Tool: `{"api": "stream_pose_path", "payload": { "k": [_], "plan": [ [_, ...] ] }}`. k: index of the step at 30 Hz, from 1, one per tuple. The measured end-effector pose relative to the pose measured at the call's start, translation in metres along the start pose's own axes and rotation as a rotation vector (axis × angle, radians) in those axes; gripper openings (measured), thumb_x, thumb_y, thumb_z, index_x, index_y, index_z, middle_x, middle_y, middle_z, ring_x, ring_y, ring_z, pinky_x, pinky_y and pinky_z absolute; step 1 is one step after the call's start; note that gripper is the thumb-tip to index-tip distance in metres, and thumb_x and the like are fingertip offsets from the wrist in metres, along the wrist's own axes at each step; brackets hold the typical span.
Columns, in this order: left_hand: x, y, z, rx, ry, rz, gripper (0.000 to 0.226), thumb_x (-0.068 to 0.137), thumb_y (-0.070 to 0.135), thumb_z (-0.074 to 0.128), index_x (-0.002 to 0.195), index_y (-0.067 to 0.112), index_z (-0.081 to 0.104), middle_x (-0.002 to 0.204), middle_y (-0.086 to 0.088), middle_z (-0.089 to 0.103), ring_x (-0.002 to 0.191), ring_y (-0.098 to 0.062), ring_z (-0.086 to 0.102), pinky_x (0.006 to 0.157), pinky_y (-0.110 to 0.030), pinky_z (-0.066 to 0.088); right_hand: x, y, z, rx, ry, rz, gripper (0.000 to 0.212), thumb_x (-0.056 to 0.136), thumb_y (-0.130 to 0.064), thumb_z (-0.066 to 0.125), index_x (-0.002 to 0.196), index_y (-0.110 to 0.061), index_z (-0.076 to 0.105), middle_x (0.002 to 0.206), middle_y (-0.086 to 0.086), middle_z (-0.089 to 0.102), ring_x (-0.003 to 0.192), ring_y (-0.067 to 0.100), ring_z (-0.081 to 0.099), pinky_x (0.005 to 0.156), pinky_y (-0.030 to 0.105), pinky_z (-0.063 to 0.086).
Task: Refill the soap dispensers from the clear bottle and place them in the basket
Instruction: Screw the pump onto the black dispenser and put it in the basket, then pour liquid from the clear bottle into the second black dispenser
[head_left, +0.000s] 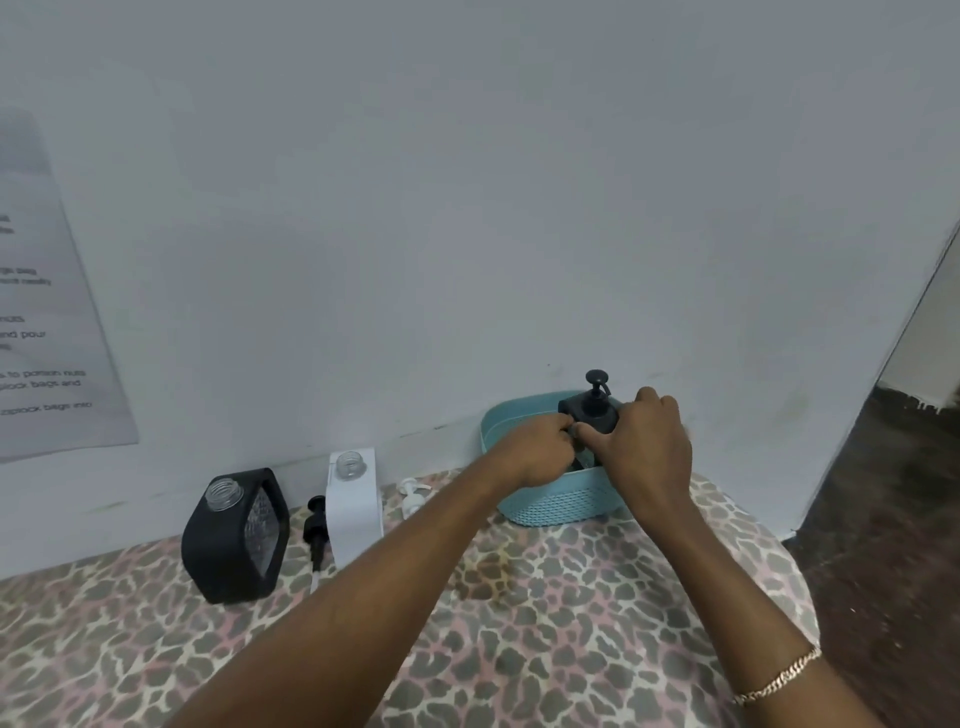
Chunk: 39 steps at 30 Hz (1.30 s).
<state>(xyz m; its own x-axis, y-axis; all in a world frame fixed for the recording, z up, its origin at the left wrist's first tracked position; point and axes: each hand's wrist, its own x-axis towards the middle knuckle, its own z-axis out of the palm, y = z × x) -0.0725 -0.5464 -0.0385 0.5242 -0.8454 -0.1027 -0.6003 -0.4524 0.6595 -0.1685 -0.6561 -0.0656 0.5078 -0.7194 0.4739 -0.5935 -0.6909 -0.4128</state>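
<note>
A light blue woven basket (550, 506) stands against the wall at the back right of the table. Inside it is a black soap dispenser (589, 413) with its pump head fitted. My left hand (537, 449) and my right hand (649, 447) both grip this dispenser over the basket; its lower body is hidden behind them. To the left stand an open black dispenser (234, 540) and an open white dispenser (356, 499), both without pumps. A black pump (316, 525) and a white pump (413, 493) lie on the table beside them. No clear bottle is in sight.
The table wears a leopard-print cloth (519, 623) and butts against a pale wall. A printed paper sheet (47, 312) hangs on the wall at the left. The table's right edge drops off to a dark floor (893, 519).
</note>
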Motion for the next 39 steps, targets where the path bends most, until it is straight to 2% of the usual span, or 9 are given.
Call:
{"api": "stream_pose_path", "payload": {
  "k": [8, 15, 19, 22, 24, 26, 32, 35, 39],
  "plan": [
    [0.003, 0.002, 0.005, 0.133, -0.058, 0.015, 0.031, 0.106, 0.014, 0.041, 0.133, 0.012, 0.057, 0.126, -0.012, 0.066, 0.109, -0.029, 0.060, 0.084, -0.035, 0.042, -0.001, 0.003, 0.002, 0.069, -0.066, 0.058, 0.046, 0.084, -0.049, 0.079, 0.075, -0.012, 0.053, 0.088, 0.000, 0.043, 0.102, 0.027, 0.049, 0.062, 0.035, 0.038],
    [-0.011, 0.015, 0.002, 0.173, -0.054, 0.000, 0.031, 0.101, 0.004, 0.041, 0.124, -0.004, 0.061, 0.117, -0.025, 0.067, 0.091, -0.027, 0.054, 0.076, -0.037, 0.042, -0.002, -0.001, 0.000, 0.068, -0.116, 0.089, 0.048, 0.087, -0.050, 0.078, 0.094, -0.003, 0.066, 0.105, 0.008, 0.052, 0.108, 0.033, 0.049, 0.072, 0.034, 0.037],
    [-0.022, 0.016, -0.001, 0.108, 0.062, -0.007, 0.021, 0.098, 0.007, 0.049, 0.114, 0.003, 0.061, 0.102, -0.013, 0.066, 0.092, -0.030, 0.060, 0.066, -0.033, 0.041, -0.003, 0.002, -0.003, 0.084, -0.150, 0.097, 0.051, 0.088, -0.058, 0.073, 0.087, -0.009, 0.060, 0.101, 0.006, 0.050, 0.105, 0.035, 0.051, 0.073, 0.033, 0.031],
    [-0.040, 0.016, -0.004, -0.027, 0.160, 0.024, 0.039, 0.098, 0.009, 0.058, 0.137, 0.009, 0.059, 0.120, -0.011, 0.071, 0.109, -0.028, 0.067, 0.086, -0.037, 0.055, -0.008, 0.002, -0.009, 0.147, -0.173, 0.092, 0.049, 0.087, -0.057, 0.075, 0.096, -0.010, 0.063, 0.100, 0.005, 0.048, 0.104, 0.036, 0.052, 0.074, 0.035, 0.034],
    [-0.056, 0.013, -0.007, -0.060, 0.238, 0.047, 0.050, 0.100, 0.017, 0.062, 0.149, 0.012, 0.052, 0.137, -0.010, 0.066, 0.126, -0.025, 0.062, 0.103, -0.036, 0.052, -0.018, 0.000, -0.018, 0.216, -0.138, 0.078, 0.048, 0.087, -0.049, 0.078, 0.110, -0.008, 0.066, 0.104, 0.008, 0.051, 0.106, 0.037, 0.055, 0.076, 0.036, 0.041],
    [-0.073, 0.009, -0.007, -0.109, 0.315, 0.075, 0.057, 0.100, 0.024, 0.066, 0.153, 0.016, 0.049, 0.145, -0.006, 0.062, 0.134, -0.020, 0.058, 0.110, -0.034, 0.047, -0.033, -0.005, -0.028, 0.272, -0.066, 0.045, 0.052, 0.089, -0.042, 0.078, 0.126, -0.008, 0.064, 0.116, 0.014, 0.055, 0.111, 0.036, 0.055, 0.084, 0.037, 0.045],
    [-0.133, -0.015, -0.003, -0.210, 0.470, 0.132, 0.063, 0.097, 0.029, 0.070, 0.156, 0.022, 0.047, 0.146, -0.002, 0.061, 0.136, -0.012, 0.056, 0.114, -0.037, 0.048, -0.087, -0.029, -0.039, 0.426, 0.115, -0.082, 0.055, 0.095, -0.034, 0.073, 0.142, -0.012, 0.056, 0.130, 0.008, 0.056, 0.121, 0.024, 0.053, 0.098, 0.038, 0.050],
    [-0.169, -0.029, -0.007, -0.243, 0.529, 0.120, 0.063, 0.098, 0.031, 0.070, 0.155, 0.022, 0.047, 0.147, -0.001, 0.061, 0.135, -0.010, 0.056, 0.114, -0.038, 0.049, -0.110, -0.046, -0.044, 0.474, 0.114, -0.126, 0.056, 0.096, -0.032, 0.073, 0.143, -0.008, 0.056, 0.136, 0.010, 0.055, 0.129, 0.023, 0.051, 0.105, 0.038, 0.047],
    [-0.222, -0.050, -0.012, -0.265, 0.608, 0.086, 0.060, 0.098, 0.028, 0.071, 0.154, 0.023, 0.049, 0.146, 0.003, 0.062, 0.133, -0.007, 0.056, 0.113, -0.036, 0.049, -0.139, -0.074, -0.049, 0.495, 0.059, -0.190, 0.054, 0.096, -0.031, 0.073, 0.141, -0.005, 0.057, 0.138, 0.011, 0.054, 0.129, 0.026, 0.053, 0.103, 0.039, 0.048]
  ]
}}
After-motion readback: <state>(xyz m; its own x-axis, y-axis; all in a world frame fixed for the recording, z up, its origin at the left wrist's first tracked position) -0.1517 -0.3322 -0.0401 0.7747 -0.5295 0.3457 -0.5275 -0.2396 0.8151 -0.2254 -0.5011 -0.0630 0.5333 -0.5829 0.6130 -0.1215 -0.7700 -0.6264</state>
